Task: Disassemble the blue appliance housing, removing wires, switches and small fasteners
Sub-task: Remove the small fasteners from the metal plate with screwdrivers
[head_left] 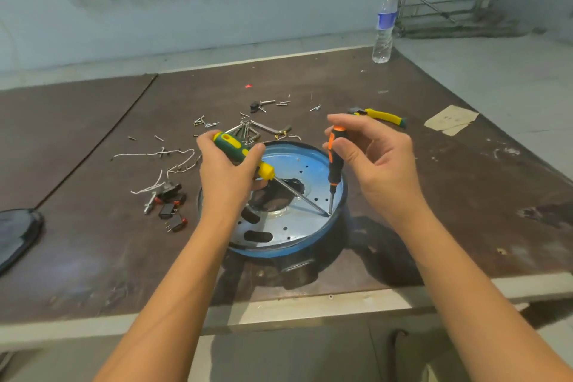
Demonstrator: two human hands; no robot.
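Where the brown surface meets its pale near edge, the blue housing lies just behind that edge, about midway along it, open side up. The right edge slants away from the water bottle at the far corner towards the person. Between it and the housing is a broad stretch of board with yellow pliers and a paper scrap towards the back. Left of the housing, switches and white wires lie close by, and beyond them the board runs on to a dark object at the left edge. Loose screws and hex keys sit just behind the housing.

The left grip is clamped round the handle of a green-and-yellow screwdriver, over the housing's left rim, with the shaft slanting down to the right. The right grip hangs above the right rim and pinches the top of an upright orange-and-black screwdriver. Both tips meet on the housing's floor near its right wall
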